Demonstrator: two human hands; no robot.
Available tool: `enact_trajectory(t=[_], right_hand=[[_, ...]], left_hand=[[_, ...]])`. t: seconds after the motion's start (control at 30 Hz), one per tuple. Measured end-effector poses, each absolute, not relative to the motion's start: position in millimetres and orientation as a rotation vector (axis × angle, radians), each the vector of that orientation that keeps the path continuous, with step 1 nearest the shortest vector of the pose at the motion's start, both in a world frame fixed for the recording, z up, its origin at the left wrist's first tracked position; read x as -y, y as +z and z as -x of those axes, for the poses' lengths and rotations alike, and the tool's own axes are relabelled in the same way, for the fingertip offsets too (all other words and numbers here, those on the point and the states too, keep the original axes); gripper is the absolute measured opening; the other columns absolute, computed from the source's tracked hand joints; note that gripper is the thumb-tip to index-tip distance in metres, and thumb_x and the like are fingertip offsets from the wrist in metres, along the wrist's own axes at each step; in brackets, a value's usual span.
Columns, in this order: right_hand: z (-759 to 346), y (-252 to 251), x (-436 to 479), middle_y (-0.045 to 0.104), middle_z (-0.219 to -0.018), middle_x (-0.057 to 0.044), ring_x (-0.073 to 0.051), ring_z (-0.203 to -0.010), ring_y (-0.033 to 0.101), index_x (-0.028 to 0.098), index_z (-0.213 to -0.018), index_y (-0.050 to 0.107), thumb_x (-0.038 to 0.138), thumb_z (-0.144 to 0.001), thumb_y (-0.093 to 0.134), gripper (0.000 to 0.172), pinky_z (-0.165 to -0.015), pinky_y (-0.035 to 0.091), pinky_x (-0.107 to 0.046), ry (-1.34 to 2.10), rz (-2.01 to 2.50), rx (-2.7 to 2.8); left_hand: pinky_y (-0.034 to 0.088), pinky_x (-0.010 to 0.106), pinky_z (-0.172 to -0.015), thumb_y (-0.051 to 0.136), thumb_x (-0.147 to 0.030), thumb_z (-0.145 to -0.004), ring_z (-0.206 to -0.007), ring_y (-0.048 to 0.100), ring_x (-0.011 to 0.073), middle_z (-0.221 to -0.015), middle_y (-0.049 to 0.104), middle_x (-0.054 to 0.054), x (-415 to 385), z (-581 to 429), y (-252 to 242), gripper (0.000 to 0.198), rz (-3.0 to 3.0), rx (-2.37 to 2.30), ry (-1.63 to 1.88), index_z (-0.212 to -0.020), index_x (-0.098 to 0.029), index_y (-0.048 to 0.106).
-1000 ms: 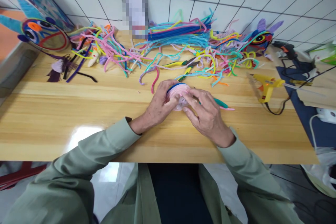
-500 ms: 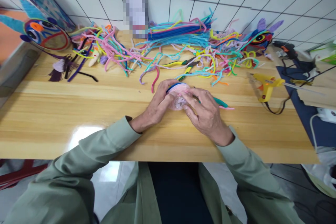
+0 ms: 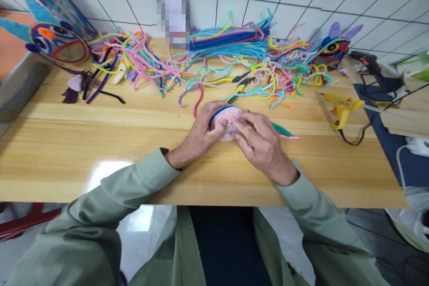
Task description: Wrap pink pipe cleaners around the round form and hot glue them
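A round pink piece with a dark blue rim (image 3: 231, 114) is held just above the wooden table, between both hands. My left hand (image 3: 206, 129) grips its left side, the thumb lying across the front. From the right, my right hand (image 3: 261, 140) pinches its pink surface with thumb and fingers. The lower part of the piece looks pale and shiny. A teal piece with a pink tip (image 3: 281, 131) sticks out beyond my right hand. Green-and-yellow pliers (image 3: 238, 87) lie just behind the hands.
Tangled pipe cleaners (image 3: 150, 60) and a blue bundle (image 3: 231, 40) line the wall. A yellow glue gun (image 3: 342, 109) with its cord lies right. Colourful animal faces stand left (image 3: 60, 42) and right (image 3: 335, 47). The wooden table (image 3: 83, 143) has its front edge near my body.
My left thumb has shifted slightly right over the pink piece, and more of the blue rim shows on its left side. My right hand has hardly moved.
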State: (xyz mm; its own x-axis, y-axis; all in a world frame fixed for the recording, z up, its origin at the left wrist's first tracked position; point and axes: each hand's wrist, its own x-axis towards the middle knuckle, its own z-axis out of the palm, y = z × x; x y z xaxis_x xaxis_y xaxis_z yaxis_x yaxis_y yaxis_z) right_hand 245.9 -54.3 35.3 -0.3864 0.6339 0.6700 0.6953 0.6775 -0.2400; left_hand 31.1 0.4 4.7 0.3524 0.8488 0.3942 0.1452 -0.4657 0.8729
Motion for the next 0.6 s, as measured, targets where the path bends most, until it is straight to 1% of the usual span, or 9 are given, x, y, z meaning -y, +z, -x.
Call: enact_trajectory(t=[0.1, 0.27, 0.37, 0.5, 0.6], right_hand=[[-245.5, 35.5, 54.5, 0.076, -0.13, -0.017, -0.033, -0.12, 0.074, 0.022, -0.146, 0.07, 0.017, -0.106, 0.063, 0.04, -0.103, 0.064, -0.056, -0.122, 1.022, 2.127], [-244.4, 32.5, 54.0, 0.076, -0.131, -0.014, -0.032, -0.12, 0.073, 0.025, -0.149, 0.068, 0.018, -0.107, 0.062, 0.043, -0.102, 0.064, -0.057, -0.121, 1.029, 2.112], [-243.9, 33.3, 54.4, 0.076, -0.133, -0.015, -0.034, -0.122, 0.073, 0.025, -0.15, 0.069, 0.019, -0.107, 0.062, 0.044, -0.105, 0.064, -0.058, -0.083, 1.04, 2.118], [-244.1, 37.4, 55.1, 0.078, -0.134, -0.013, -0.033, -0.123, 0.074, 0.03, -0.147, 0.069, 0.02, -0.108, 0.063, 0.041, -0.105, 0.065, -0.057, -0.075, 1.094, 2.14], [-245.2, 38.4, 54.4, 0.078, -0.134, -0.014, -0.033, -0.122, 0.076, 0.025, -0.147, 0.067, 0.018, -0.106, 0.065, 0.041, -0.105, 0.066, -0.058, -0.107, 1.048, 2.116]], left_hand=[[0.048, 0.052, -0.128, 0.062, -0.051, -0.11, -0.144, 0.061, 0.0302, -0.15, 0.067, 0.014, 0.6, -29.9, 5.3, 0.046, -1.873, -0.845, 1.15, -0.145, -0.023, 0.06], [0.045, 0.054, -0.131, 0.047, -0.055, -0.116, -0.148, 0.058, 0.0324, -0.155, 0.064, 0.013, 3.7, -25.4, 9.3, 0.047, -1.818, -0.814, 1.108, -0.149, -0.023, 0.059], [0.045, 0.055, -0.131, 0.053, -0.055, -0.114, -0.147, 0.058, 0.0322, -0.154, 0.063, 0.014, 3.0, -24.7, 9.3, 0.047, -1.824, -0.823, 1.097, -0.149, -0.023, 0.058], [0.048, 0.053, -0.128, 0.059, -0.055, -0.111, -0.144, 0.06, 0.03, -0.151, 0.063, 0.014, 2.2, -27.0, 7.7, 0.048, -1.86, -0.842, 1.12, -0.147, -0.024, 0.057], [0.05, 0.052, -0.125, 0.062, -0.055, -0.11, -0.14, 0.062, 0.0295, -0.146, 0.065, 0.014, 4.1, -29.5, 7.1, 0.046, -1.871, -0.872, 1.158, -0.144, -0.024, 0.058]])
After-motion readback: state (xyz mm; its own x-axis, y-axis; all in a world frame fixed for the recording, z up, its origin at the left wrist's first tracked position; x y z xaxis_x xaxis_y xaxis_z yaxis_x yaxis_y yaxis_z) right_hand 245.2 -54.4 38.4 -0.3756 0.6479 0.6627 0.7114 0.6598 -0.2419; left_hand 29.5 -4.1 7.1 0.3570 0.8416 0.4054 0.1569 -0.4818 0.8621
